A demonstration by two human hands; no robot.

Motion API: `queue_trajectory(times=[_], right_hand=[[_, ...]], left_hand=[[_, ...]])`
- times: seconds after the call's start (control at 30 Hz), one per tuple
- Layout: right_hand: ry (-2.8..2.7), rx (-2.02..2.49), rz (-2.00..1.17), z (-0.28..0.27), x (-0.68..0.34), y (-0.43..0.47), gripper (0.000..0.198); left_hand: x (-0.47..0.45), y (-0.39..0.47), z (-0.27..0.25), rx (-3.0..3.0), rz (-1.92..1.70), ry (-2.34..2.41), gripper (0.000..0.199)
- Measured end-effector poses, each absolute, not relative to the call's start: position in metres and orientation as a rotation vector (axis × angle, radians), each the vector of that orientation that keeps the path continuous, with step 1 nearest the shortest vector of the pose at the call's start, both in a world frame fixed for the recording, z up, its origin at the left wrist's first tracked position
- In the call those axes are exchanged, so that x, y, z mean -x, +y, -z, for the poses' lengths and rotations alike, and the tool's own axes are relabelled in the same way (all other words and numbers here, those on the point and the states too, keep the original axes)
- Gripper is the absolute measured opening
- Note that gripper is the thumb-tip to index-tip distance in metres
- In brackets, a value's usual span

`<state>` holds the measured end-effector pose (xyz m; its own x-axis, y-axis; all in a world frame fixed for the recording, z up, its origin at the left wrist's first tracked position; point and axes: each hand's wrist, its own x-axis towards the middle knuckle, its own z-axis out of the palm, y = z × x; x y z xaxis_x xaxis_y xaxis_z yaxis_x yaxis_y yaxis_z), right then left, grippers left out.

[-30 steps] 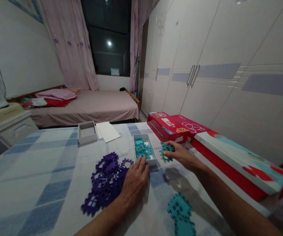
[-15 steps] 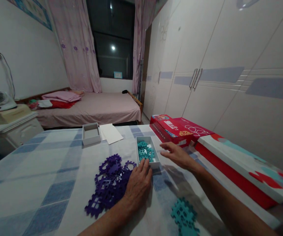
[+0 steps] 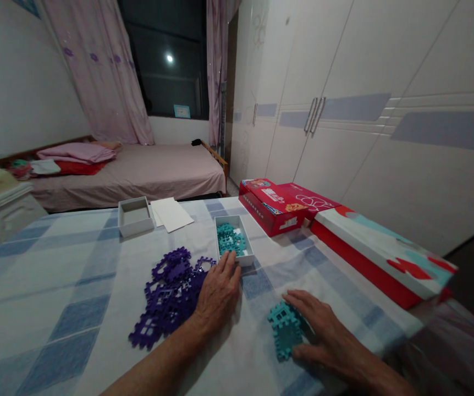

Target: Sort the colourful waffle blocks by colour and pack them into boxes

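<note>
My left hand [image 3: 219,285] rests with its fingers stretched out over the near edge of a small white box [image 3: 246,261]. Inside that box lie several teal interlocking plastic pieces [image 3: 231,239]. A heap of purple interlocking plastic pieces [image 3: 166,300] spreads on the cloth just left of this hand, which partly covers its right side. At the near right, my right hand [image 3: 321,327] is beside a small stack of teal notched pieces [image 3: 285,333], thumb and fingers apart around its right side. Whether the fingers touch the stack I cannot tell.
A second white box [image 3: 136,225], open at the top, stands at the back left beside white cards [image 3: 173,215]. Red boxes [image 3: 276,212] and a long white-and-red box [image 3: 379,256] line the table's right side. A checked cloth [image 3: 64,275] covers the table.
My right hand has moved from beside the white box toward me, down to the teal stack. My left hand stays at the box's near edge. The whole view has shifted slightly.
</note>
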<state>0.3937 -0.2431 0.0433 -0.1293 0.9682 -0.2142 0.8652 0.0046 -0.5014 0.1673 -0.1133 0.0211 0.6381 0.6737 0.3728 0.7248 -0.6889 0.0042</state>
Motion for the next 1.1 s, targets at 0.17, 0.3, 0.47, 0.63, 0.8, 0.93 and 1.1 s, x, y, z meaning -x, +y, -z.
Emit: queue_trajectory(times=[0.17,0.3,0.47,0.63,0.8,0.93,1.1], right_hand=[[-1.941,1.907,-0.735,-0.048,-0.385,-0.231,0.065],[-1.818,1.87,-0.793,-0.049,-0.379,-0.232,0.042],[-1.716,1.741,-0.914,-0.06,-0.378,-0.22,0.021],[-1.619,1.596,-0.787,-0.086,-0.37,-0.166,0.023],[-1.726,1.485,-0.724,-0.097,-0.348,-0.094,0.029],[-1.768,1.64,-0.353,-0.089,-0.338,-0.071,0.029],[-1.886,1.834,-0.302,-0.077,-0.35,-0.096,0.013]], left_hand=[[-0.167,-0.113,-0.021,2.705,0.534,-1.167,0.029],[-0.168,-0.111,-0.017,2.709,0.542,-1.162,0.029],[-0.168,-0.109,-0.011,2.706,0.581,-1.129,0.029],[-0.169,-0.109,-0.01,2.67,0.631,-1.119,0.028],[-0.169,-0.109,-0.011,2.654,0.649,-1.116,0.025],[-0.168,-0.108,-0.01,2.643,0.669,-1.133,0.024],[-0.168,-0.108,-0.009,2.636,0.72,-1.129,0.024]])
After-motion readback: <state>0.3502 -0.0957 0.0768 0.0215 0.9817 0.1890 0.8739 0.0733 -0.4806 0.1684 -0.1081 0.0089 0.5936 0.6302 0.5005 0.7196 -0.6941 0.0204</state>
